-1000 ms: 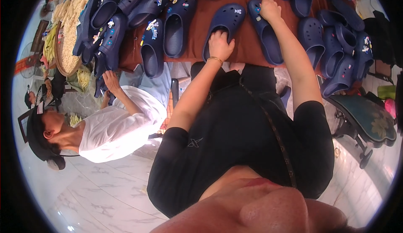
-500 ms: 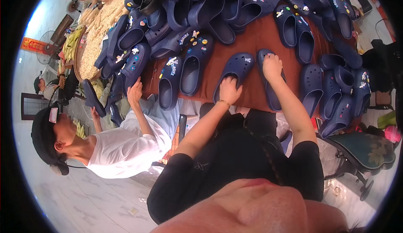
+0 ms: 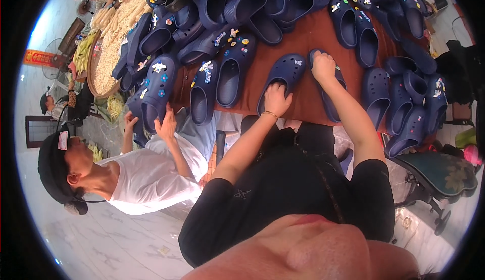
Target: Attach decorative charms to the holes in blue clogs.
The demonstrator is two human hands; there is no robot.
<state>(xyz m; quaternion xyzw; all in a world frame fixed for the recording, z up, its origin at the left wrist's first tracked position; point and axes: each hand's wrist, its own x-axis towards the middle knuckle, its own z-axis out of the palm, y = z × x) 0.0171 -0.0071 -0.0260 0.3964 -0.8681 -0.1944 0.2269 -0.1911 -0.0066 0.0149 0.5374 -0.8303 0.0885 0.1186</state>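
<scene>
**2 navy clogs pinned flat under 2 hands at the near table edge**

Nearest the camera, 2 bare forearms are extended from black sleeves up to the brown table (image 3: 303, 42). The left hand (image 3: 277, 99) is laid palm down over the heel opening of a navy clog (image 3: 285, 75), fingers spread and pressed onto it rather than wrapped round it, apparently so that the shoe is kept steady and toe-away. The right hand (image 3: 324, 67) is set flat on the toe end of a second navy clog (image 3: 331, 90), which is lined up just beside the first; the 2 are kept side by side, seemingly as a pair. Whether anything small is pinched under either palm cannot be told.

To the left, a person in a white shirt (image 3: 151, 179) is seated lower down, and another clog with charms (image 3: 156, 90) is held at the table edge by that person's hands.

Further off, single clogs are laid in a loose row, openings up, so that the coloured charms on their uppers are shown. Beyond them, a heap of navy clogs (image 3: 242, 2) is piled across the far side of the table, and a round tray of pale corn cobs (image 3: 108, 53) is seen at the far left.
</scene>
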